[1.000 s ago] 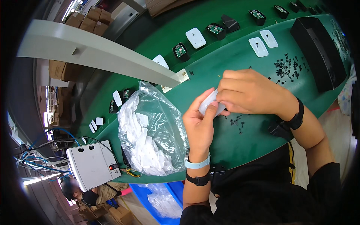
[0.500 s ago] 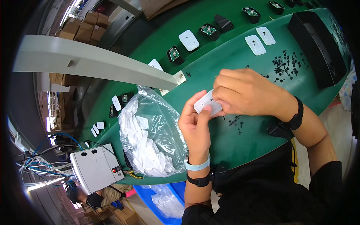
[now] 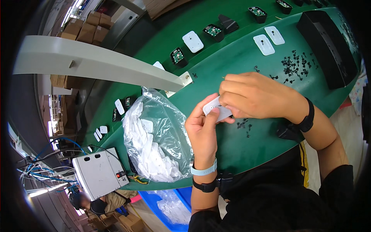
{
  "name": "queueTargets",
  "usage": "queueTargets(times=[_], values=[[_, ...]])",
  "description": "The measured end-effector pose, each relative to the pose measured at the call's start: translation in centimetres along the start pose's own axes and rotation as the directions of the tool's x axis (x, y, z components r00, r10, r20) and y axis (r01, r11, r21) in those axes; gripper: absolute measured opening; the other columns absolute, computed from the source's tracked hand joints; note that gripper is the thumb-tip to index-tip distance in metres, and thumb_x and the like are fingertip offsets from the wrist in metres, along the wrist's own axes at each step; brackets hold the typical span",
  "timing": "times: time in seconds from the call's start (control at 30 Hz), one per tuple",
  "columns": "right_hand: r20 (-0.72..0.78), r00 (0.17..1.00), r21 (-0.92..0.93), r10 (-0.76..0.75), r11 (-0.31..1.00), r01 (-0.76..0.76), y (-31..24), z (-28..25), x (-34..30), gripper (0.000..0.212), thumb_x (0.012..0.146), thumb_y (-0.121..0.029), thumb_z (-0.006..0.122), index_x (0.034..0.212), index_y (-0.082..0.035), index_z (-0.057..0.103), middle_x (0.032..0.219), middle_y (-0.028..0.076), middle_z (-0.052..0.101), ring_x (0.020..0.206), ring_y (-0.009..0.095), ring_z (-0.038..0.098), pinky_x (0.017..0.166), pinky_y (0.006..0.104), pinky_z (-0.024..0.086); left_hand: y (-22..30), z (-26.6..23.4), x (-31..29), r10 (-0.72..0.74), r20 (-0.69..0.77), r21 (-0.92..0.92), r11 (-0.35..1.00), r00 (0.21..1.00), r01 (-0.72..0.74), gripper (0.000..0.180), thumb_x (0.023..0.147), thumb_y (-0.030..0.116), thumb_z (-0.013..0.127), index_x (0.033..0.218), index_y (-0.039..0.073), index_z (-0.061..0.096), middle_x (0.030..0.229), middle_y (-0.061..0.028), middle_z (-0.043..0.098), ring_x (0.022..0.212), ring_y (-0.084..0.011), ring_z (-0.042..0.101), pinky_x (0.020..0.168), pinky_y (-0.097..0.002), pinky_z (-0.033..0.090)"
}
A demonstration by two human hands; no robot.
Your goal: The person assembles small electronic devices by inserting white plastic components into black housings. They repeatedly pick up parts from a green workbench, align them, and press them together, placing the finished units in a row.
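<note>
My left hand (image 3: pixel 205 129) grips a white plastic cover (image 3: pixel 214 110) between thumb and fingers, above the green table. Over the cover's right end my right hand (image 3: pixel 247 96) is closed, fingertips pinched against it; whatever they hold is hidden. A few small black parts (image 3: pixel 242 124) lie on the table just below the hands. Farther right is a bigger scatter of the same black pieces (image 3: pixel 295 66). Two white covers (image 3: pixel 264 45), each with a black piece on it, rest on the table beyond my right hand.
Left of my hands lies a clear plastic bag (image 3: pixel 152 135) of white covers. A green conveyor (image 3: pixel 162 50) behind carries black housings with circuit boards (image 3: pixel 213 31) and white covers. A grey metal beam (image 3: pixel 104 63) crosses above. A long black box (image 3: pixel 328 50) stands at the right.
The held cover has shifted slightly right and tilted, with my right fingers now hiding more of it. Housings and covers on the conveyor have slid a little to the left.
</note>
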State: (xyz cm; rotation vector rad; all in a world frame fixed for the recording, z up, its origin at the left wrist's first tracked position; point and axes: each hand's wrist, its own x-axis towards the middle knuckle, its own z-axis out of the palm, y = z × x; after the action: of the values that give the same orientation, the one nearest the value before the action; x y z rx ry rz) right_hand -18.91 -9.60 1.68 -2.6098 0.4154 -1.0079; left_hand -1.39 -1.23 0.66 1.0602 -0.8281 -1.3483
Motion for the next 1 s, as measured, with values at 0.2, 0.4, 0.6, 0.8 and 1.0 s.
queueTargets(times=[0.2,0.4,0.6,0.8,1.0], values=[[0.014,0.999,-0.045,-0.029,0.999,0.03,-0.2,-0.1,0.1,0.019,0.069,-0.009,0.069,0.076,-0.003,0.052,0.08,0.007,0.049,0.075,0.024,0.053,0.059,0.0346,0.049,0.0,0.0,-0.1,0.03,-0.01,0.037,0.999,1.0,-0.029,0.029,0.095,-0.002,0.056,0.123,-0.009,0.059,0.1,-0.0148,0.069,0.075,-0.0198,0.069,0.067,-0.0302,0.058],[-0.011,0.978,0.199,0.209,0.959,-0.203,-0.7,-0.3,0.3,0.025,0.071,-0.005,0.068,0.092,0.0,0.055,0.086,0.009,0.056,0.08,0.023,0.06,0.063,0.0311,0.052,-0.2,0.2,-0.2,0.076,-0.036,0.105,0.992,0.997,-0.071,0.026,0.094,-0.002,0.058,0.119,-0.009,0.06,0.098,-0.0151,0.069,0.077,-0.019,0.068,0.065,-0.0296,0.058],[0.252,0.834,0.756,0.49,0.438,-0.486,-0.9,0.3,-0.4,0.042,0.079,-0.002,0.074,0.118,-0.002,0.057,0.11,0.008,0.058,0.092,0.015,0.059,0.068,0.0279,0.049,-0.6,0.2,-0.3,0.093,-0.071,0.027,0.995,0.993,-0.091,0.026,0.093,-0.003,0.059,0.119,-0.006,0.059,0.102,-0.0146,0.069,0.085,-0.0197,0.069,0.073,-0.0315,0.058],[0.194,0.904,0.787,0.381,0.49,-0.376,-0.8,0.7,0.7,0.06,0.081,0.001,0.075,0.136,-0.003,0.05,0.13,0.009,0.054,0.122,0.018,0.051,0.103,0.0346,0.043,0.7,-0.5,0.6,-0.134,-0.07,-0.362,0.927,0.988,0.1,0.032,0.09,0.001,0.056,0.122,-0.004,0.059,0.112,-0.0152,0.067,0.1,-0.0265,0.068,0.086,-0.0384,0.056],[0.107,0.917,0.984,0.385,0.089,-0.152,-1.3,1.5,1.1,0.057,0.086,-0.008,0.073,0.137,-0.002,0.047,0.136,0.013,0.056,0.125,0.023,0.054,0.108,0.0386,0.043,4.5,0.8,-1.2,-0.178,0.042,-0.245,0.952,0.983,0.183,0.043,0.099,0.012,0.054,0.137,-0.005,0.044,0.122,-0.0173,0.062,0.104,-0.0271,0.067,0.093,-0.0409,0.054]])
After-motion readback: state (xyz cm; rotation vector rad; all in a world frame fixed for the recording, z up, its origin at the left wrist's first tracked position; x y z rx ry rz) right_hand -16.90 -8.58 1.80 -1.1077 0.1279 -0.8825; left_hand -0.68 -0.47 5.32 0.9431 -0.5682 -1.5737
